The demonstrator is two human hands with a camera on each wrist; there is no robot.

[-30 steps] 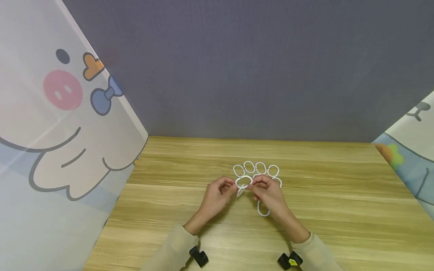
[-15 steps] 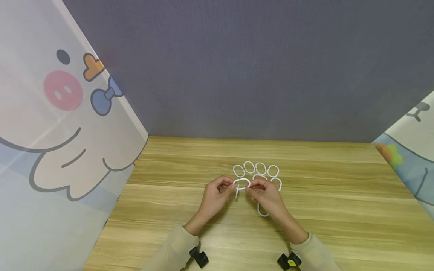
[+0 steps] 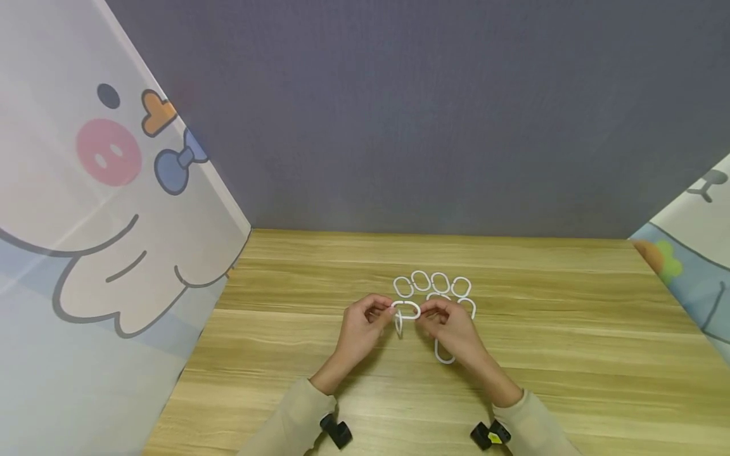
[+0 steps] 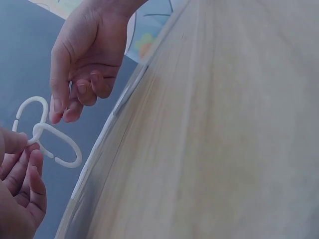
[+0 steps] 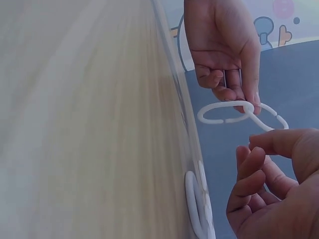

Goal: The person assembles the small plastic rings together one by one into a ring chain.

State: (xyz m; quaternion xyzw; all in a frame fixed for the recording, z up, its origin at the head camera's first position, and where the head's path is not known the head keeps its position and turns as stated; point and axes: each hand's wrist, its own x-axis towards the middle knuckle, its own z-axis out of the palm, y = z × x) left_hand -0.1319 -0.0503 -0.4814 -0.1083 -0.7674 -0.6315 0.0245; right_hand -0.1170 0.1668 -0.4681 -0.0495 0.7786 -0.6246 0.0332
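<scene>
Pinching two linked white rings [image 4: 40, 126] above the table [image 3: 274, 329]

The left hand [image 3: 365, 323] grips them; the right hand [image 3: 452, 326] sits close, fingers bent, its hold unclear; other rings [image 3: 432, 283] lie below.

Rings [image 3: 431, 282] on table [image 3: 285, 329], most behind linked pair [image 3: 400, 316]; partition [image 3: 433, 120] behind table.

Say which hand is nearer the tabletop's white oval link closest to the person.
Right. The right hand partly hides the white oval link in the head view; the left hand is farther off, to its left.
</scene>
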